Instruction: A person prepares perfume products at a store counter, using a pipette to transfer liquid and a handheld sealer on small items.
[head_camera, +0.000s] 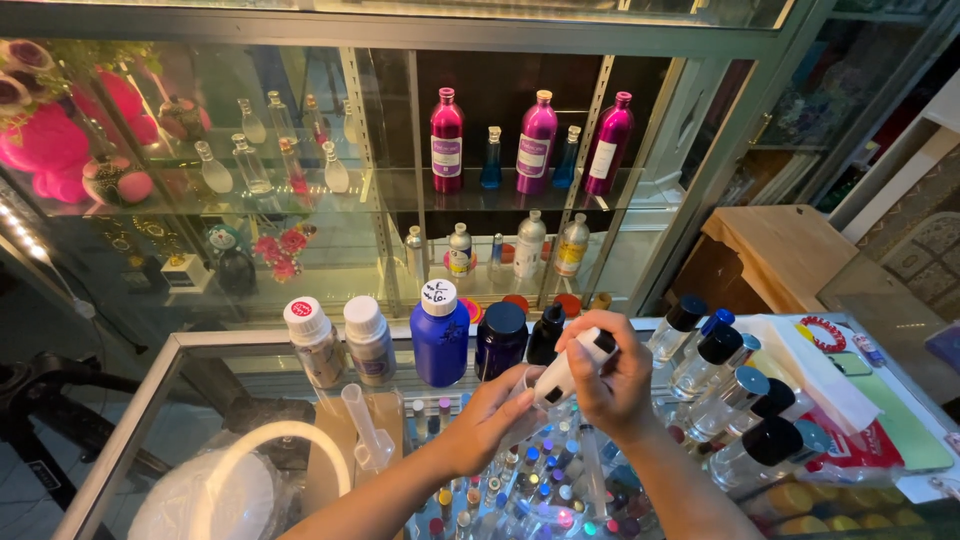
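We are holding a small clear bottle (524, 392) in our left hand (487, 420), with the fingers curled snugly around it. Our right hand (612, 378) is gripping a white syringe (572, 368) tightly, and its tip is pointing down at the little bottle. Both are sitting just above the glass counter (150, 400), near its middle. A big blue bottle (440, 335) with a white cap is standing right behind our hands. A row of clear bottles with black caps (740, 400) is waiting on our right side.
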